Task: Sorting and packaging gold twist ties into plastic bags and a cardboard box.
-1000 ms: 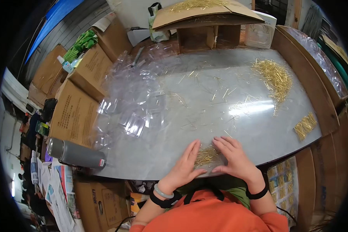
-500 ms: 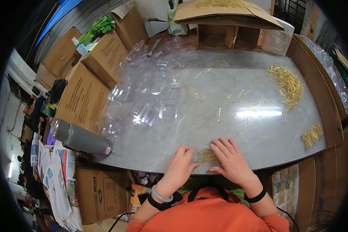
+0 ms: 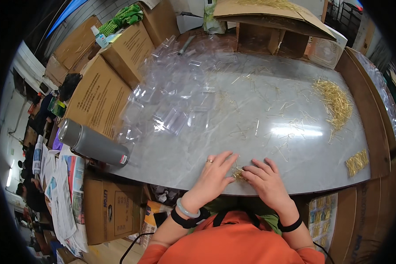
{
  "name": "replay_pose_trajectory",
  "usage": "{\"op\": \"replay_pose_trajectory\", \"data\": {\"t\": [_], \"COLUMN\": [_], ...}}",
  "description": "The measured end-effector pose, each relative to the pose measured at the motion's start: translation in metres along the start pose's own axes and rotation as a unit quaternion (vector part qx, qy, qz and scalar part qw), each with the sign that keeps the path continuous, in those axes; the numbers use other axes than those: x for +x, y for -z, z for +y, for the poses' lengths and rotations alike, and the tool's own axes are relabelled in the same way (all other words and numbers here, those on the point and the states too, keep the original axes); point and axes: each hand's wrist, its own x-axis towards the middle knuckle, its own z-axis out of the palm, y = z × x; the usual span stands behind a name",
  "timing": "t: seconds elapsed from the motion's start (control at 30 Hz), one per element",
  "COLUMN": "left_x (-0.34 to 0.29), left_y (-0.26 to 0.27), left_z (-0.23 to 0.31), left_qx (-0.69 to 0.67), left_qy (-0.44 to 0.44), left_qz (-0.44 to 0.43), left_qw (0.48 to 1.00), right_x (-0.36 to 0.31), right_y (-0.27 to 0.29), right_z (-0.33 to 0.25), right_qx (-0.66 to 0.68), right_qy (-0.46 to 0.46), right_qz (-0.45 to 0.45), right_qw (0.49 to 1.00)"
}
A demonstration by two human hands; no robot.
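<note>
My left hand [image 3: 213, 176] curves loosely, fingers spread, beside the gold wire bunch [image 3: 238, 173]; my right hand [image 3: 267, 182] bends over it, whether gripping I cannot tell. The bunch, partly gathered, lies by the near edge. One neat bundle [image 3: 357, 163] sits right; the heap [image 3: 334, 103], far right, is loose. Open tabletop [image 3: 317, 169] flanks both hands; clear plastic boxes [image 3: 174, 119] crowd far left.

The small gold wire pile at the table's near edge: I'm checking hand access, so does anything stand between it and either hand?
Nothing visible does. The gold wire pile lies between the left hand and the right hand, with the right fingers at it; whether the left hand touches it is unclear.
</note>
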Motion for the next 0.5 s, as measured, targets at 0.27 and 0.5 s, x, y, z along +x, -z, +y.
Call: {"op": "replay_pose_trajectory", "data": {"t": [0.27, 0.5], "left_x": [0.007, -0.007], "left_y": [0.000, -0.032], "left_z": [0.000, 0.027], "left_qx": [0.043, 0.002], "left_qy": [-0.026, 0.066], "left_qz": [-0.030, 0.046], "left_qw": [0.998, 0.997], "right_x": [0.000, -0.001], "right_y": [0.023, 0.005], "right_z": [-0.004, -0.003], "right_qx": [0.077, 0.037], "right_qy": [-0.061, -0.082], "right_qz": [0.022, 0.049], "right_qw": [0.995, 0.995]}}
